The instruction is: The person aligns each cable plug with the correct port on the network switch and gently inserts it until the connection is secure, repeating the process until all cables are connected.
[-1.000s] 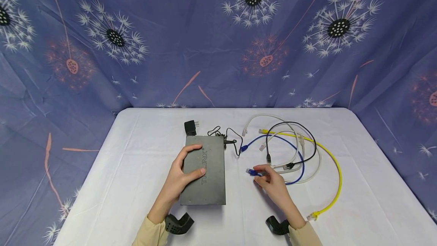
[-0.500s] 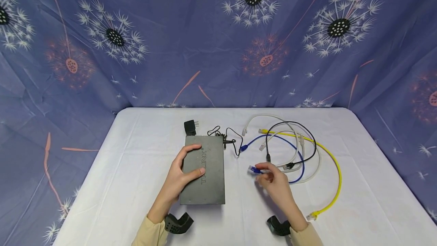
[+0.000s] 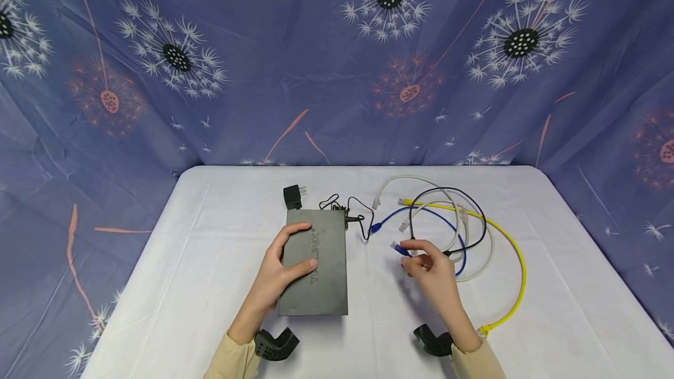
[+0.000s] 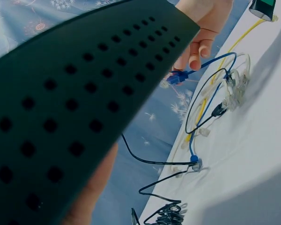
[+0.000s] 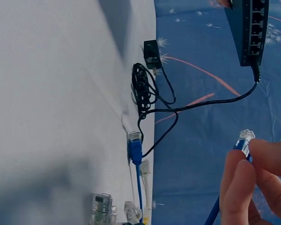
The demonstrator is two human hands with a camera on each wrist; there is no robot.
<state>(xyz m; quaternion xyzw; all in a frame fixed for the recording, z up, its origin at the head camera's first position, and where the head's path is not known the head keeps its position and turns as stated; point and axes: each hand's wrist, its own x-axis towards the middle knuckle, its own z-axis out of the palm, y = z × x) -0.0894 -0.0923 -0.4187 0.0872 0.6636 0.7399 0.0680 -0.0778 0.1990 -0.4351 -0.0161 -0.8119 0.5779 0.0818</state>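
Blue cloth (image 3: 295, 51), printed with dandelions, hangs behind the surface (image 3: 184, 262) and at both its sides; the surface itself is covered in white. On its right half the cables lie over one another: the yellow cable (image 3: 518, 250) sweeps outermost, ending near the right wrist; the white cables (image 3: 405, 177) loop within it; the blue cable (image 3: 393, 214) arcs through them, and the black cable (image 3: 447, 188) makes a rounded loop across them. Left of these is the box (image 3: 332, 250), dark grey, lettered face up; the right wrist view shows it raised off the surface, with ports (image 5: 256, 29) along the side toward the right hand (image 3: 434, 268). Of the two hands, the left hand (image 3: 276, 262) grips the box by its left edge, thumb and forefinger spread over the top; the right, its fingers bent in, pinches one end of the blue cable. Black cord (image 5: 210, 103) runs from the box to a bundle on the surface, and the adapter (image 3: 292, 196) lies just beyond the box's far edge. Smallest come the near plug (image 3: 401, 249), poking clear-tipped from the right fingertips, above the surface and apart from the box, and the far plug (image 3: 375, 228), lying on the surface beside the cord
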